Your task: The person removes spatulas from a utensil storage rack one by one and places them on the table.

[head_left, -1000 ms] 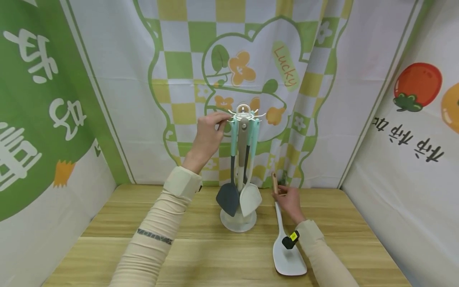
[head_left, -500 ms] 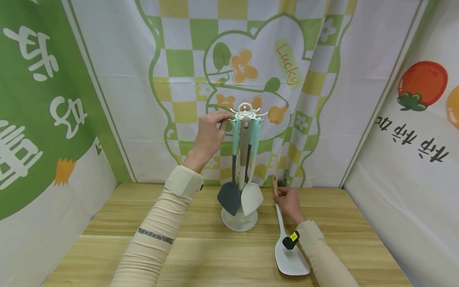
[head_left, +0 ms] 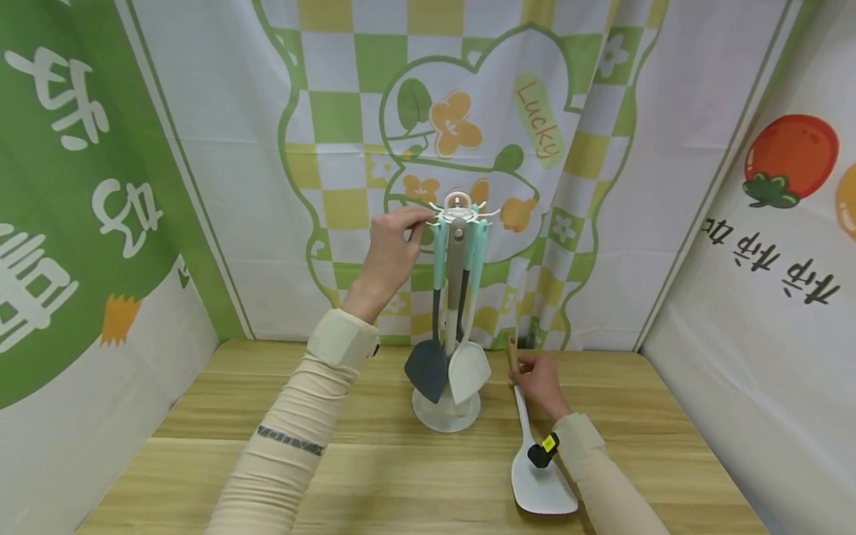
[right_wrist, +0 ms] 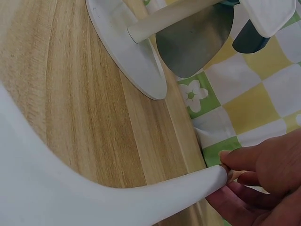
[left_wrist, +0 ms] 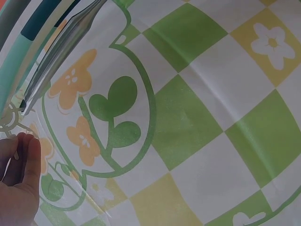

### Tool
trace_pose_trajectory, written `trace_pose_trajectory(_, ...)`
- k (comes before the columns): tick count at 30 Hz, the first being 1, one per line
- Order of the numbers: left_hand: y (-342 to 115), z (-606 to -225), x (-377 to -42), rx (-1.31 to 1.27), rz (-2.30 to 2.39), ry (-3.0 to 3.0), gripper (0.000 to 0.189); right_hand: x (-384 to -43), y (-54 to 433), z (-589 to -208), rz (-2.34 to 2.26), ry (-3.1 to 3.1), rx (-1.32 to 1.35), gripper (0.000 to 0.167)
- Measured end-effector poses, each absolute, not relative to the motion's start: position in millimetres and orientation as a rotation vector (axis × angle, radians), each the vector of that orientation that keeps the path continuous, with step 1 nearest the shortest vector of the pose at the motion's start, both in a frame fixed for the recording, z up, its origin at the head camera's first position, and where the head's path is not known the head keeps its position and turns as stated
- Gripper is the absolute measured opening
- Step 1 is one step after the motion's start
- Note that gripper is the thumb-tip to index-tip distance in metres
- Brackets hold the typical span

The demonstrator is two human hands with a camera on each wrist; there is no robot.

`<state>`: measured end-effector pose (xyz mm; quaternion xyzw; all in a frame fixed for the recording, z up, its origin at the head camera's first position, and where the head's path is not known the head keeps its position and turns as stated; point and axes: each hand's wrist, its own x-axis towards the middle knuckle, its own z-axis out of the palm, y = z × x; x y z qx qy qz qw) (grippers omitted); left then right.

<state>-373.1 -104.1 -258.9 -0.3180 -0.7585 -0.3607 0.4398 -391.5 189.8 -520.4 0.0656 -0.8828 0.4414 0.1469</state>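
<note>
A white utensil rack (head_left: 446, 412) stands upright on the table, with a ring of hooks (head_left: 460, 214) at its top. My left hand (head_left: 391, 253) pinches one of those hooks from the left side. From the rack hang a dark spatula (head_left: 428, 370), a cream spatula (head_left: 469, 371) and a grey-brown handle (head_left: 456, 267), among other utensils. To the right of the rack, my right hand (head_left: 543, 385) pinches the wooden handle of a white spatula (head_left: 543, 483), its broad blade toward me. In the right wrist view, thumb and fingers (right_wrist: 240, 160) meet where the handle joins the white shaft (right_wrist: 188, 186).
The wooden table (head_left: 321, 475) ends at a patterned curtain (head_left: 334, 163) right behind the rack. Printed cloth hangs along the left (head_left: 67, 186) and right sides. A small black wrist camera (head_left: 543, 450) sits over the white spatula's blade.
The white spatula's handle end has sunk slightly, along with the right hand's grip on it. My left hand keeps its place at the rack's top. The view has shifted slightly.
</note>
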Motion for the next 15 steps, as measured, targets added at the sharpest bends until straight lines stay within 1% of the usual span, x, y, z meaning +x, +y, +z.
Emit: trace_pose_trajectory(15,-104.4,-260.6,-374.4,-0.797,-0.886,-1.861,0.017,-393.6,189.6,-524.2,1.243,-2.653,0.159,0.036)
